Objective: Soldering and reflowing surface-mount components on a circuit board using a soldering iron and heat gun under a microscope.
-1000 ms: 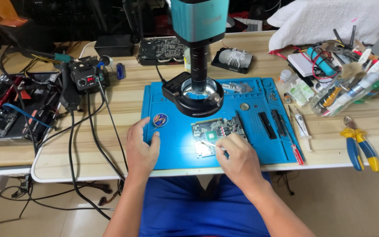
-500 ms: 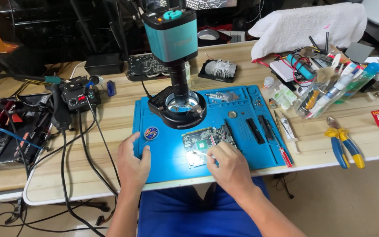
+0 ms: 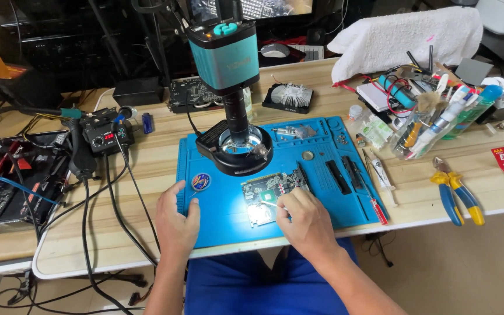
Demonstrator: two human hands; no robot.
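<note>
A green circuit board (image 3: 266,190) lies on a blue work mat (image 3: 223,210) under a teal microscope (image 3: 228,70) with a ring light. My right hand (image 3: 304,224) pinches a thin white stick (image 3: 269,203) whose tip touches the board's chip. My left hand (image 3: 176,219) rests flat on the mat's left front corner, fingers apart, holding nothing, near a round sticker (image 3: 200,182).
Blue and yellow pliers (image 3: 456,195) lie right of the mat, a red-handled screwdriver (image 3: 374,207) on its right edge. A clear tub of tools (image 3: 433,119), a white towel (image 3: 403,35), a heatsink (image 3: 290,94), a soldering station (image 3: 103,135) and several black cables (image 3: 88,192) surround the mat.
The camera has tilted up, showing more of the desk's far side. Both hands stay in place on the mat; the right hand keeps the stick on the board.
</note>
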